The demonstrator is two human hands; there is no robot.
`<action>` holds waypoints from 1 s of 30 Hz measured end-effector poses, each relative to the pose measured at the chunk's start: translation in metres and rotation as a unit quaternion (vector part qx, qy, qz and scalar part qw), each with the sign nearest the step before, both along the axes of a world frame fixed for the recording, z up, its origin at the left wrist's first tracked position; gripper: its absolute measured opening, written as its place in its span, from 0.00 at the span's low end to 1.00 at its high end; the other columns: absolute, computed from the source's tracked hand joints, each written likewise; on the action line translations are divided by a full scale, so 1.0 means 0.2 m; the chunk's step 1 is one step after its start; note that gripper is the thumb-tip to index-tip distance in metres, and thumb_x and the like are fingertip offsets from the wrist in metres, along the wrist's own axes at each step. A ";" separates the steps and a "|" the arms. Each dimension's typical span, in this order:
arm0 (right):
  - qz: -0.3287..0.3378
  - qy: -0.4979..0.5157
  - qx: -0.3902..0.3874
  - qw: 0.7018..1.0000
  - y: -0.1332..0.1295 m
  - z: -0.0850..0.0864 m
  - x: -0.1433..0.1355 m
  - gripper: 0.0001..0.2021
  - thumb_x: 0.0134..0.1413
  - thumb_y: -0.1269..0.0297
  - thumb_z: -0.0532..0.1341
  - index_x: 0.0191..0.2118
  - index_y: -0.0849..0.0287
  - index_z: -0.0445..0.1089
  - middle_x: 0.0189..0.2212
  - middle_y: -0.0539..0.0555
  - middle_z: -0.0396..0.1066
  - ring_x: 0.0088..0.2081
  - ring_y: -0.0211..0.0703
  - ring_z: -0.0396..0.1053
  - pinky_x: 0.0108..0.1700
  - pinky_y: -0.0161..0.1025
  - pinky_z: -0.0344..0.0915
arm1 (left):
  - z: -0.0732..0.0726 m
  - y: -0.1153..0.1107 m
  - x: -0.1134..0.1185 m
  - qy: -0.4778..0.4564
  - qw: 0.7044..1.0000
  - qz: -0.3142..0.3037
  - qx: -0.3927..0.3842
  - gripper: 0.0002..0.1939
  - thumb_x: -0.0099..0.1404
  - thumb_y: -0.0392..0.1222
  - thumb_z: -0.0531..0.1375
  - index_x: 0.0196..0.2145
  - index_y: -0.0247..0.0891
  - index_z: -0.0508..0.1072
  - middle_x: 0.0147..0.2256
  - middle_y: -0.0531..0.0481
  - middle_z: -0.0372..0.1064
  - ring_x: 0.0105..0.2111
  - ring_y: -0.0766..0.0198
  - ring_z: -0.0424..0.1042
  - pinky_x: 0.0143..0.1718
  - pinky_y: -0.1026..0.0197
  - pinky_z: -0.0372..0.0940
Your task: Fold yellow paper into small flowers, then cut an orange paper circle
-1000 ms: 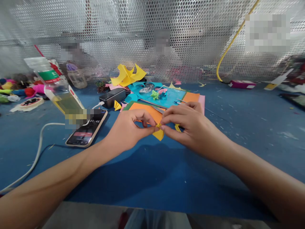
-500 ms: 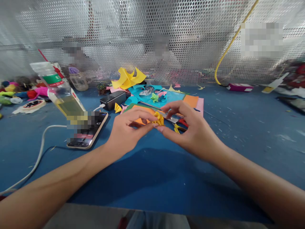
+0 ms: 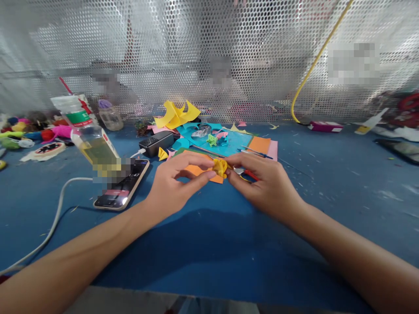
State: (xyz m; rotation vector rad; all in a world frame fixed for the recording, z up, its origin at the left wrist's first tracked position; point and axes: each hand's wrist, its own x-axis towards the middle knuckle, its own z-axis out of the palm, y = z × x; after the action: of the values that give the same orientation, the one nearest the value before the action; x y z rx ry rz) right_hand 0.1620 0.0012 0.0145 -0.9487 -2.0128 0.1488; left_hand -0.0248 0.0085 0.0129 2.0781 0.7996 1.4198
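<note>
A small folded yellow paper flower (image 3: 220,167) is held up just above the table between both my hands. My left hand (image 3: 178,176) has its thumb and index finger closed against the flower's left edge. From the other side, my right hand (image 3: 262,179) pinches its right edge between thumb and fingers. Behind the hands lie sheets of orange paper (image 3: 196,169) and a pair of scissors with red on the handle (image 3: 250,175), partly covered by my right hand.
A bottle of yellowish liquid (image 3: 94,144) stands by a phone (image 3: 126,185) at left, with a white cable (image 3: 59,209). A black speaker-like box (image 3: 156,144), cut yellow paper (image 3: 176,115) and blue sheets (image 3: 235,141) lie farther back. A perforated metal screen (image 3: 262,56) rises behind.
My right hand has closed in from a wider spread and now pinches the flower's right side. The flower has turned and shows more of its folds. The view has tilted slightly.
</note>
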 end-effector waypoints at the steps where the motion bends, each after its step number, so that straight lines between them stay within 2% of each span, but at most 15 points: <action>1: 0.002 -0.006 0.019 1.000 0.00 0.00 0.00 0.08 0.53 0.72 0.56 0.35 0.54 0.70 0.33 0.51 0.74 0.36 0.42 0.71 0.38 0.41 0.68 | 0.00 0.00 0.00 0.000 1.000 0.007 0.016 0.08 0.55 0.39 0.63 0.34 0.39 0.72 0.36 0.48 0.71 0.36 0.64 0.71 0.28 0.66 0.71; 7: 0.036 -0.015 0.091 0.995 0.00 0.00 0.01 0.07 0.54 0.71 0.56 0.36 0.55 0.70 0.36 0.54 0.74 0.40 0.42 0.71 0.42 0.41 0.69 | -0.02 0.02 0.00 0.036 0.996 -0.025 0.077 0.11 0.54 0.36 0.64 0.36 0.40 0.71 0.38 0.48 0.71 0.40 0.63 0.69 0.29 0.67 0.71; 10: 0.042 -0.016 0.110 0.993 0.00 0.00 0.01 0.07 0.54 0.72 0.57 0.36 0.56 0.70 0.37 0.55 0.73 0.41 0.41 0.70 0.43 0.40 0.69 | -0.01 0.01 -0.01 0.033 0.995 -0.039 0.082 0.11 0.54 0.35 0.64 0.37 0.40 0.71 0.38 0.48 0.71 0.40 0.63 0.69 0.31 0.66 0.71; 12: 0.034 -0.026 0.121 0.992 0.00 0.00 0.01 0.08 0.55 0.72 0.57 0.37 0.55 0.70 0.38 0.54 0.73 0.41 0.41 0.70 0.43 0.41 0.68 | 0.00 0.00 -0.01 0.030 0.997 -0.047 0.050 0.08 0.57 0.37 0.61 0.37 0.41 0.72 0.39 0.48 0.71 0.42 0.63 0.69 0.33 0.64 0.71; 16: 0.026 -0.058 0.151 0.986 0.00 0.00 0.03 0.09 0.55 0.72 0.57 0.39 0.53 0.70 0.40 0.54 0.72 0.42 0.41 0.69 0.44 0.41 0.67 | 0.01 0.01 -0.02 0.014 0.996 -0.052 -0.072 0.08 0.59 0.41 0.60 0.38 0.41 0.72 0.40 0.46 0.71 0.40 0.62 0.71 0.34 0.63 0.71; 22: 0.028 -0.090 0.167 0.982 0.00 -0.01 0.05 0.09 0.55 0.72 0.57 0.40 0.54 0.69 0.41 0.55 0.71 0.42 0.44 0.69 0.43 0.42 0.67 | 0.00 0.03 0.01 -0.038 0.964 -0.147 -0.218 0.09 0.57 0.37 0.61 0.38 0.38 0.73 0.38 0.48 0.73 0.37 0.64 0.72 0.39 0.62 0.69; 26: 0.053 -0.082 0.200 0.975 0.01 -0.02 0.04 0.09 0.54 0.72 0.58 0.39 0.53 0.69 0.40 0.56 0.71 0.41 0.45 0.70 0.42 0.43 0.68 | -0.01 0.04 0.02 -0.093 0.944 -0.175 -0.262 0.08 0.57 0.37 0.62 0.36 0.38 0.74 0.35 0.49 0.73 0.37 0.65 0.72 0.40 0.62 0.67; 30: 0.057 -0.042 0.186 0.980 0.01 -0.02 0.02 0.08 0.53 0.73 0.58 0.38 0.53 0.69 0.39 0.54 0.71 0.40 0.43 0.70 0.42 0.42 0.68 | -0.02 0.04 0.01 -0.079 0.947 -0.166 -0.265 0.09 0.58 0.41 0.61 0.36 0.37 0.75 0.35 0.48 0.73 0.35 0.64 0.71 0.38 0.62 0.67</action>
State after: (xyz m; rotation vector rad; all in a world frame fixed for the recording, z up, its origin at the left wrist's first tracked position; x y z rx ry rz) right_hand 0.1662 0.0029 0.0111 -0.6108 -2.0772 -0.2035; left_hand -0.0220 0.0171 0.0089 1.5726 0.6389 1.0303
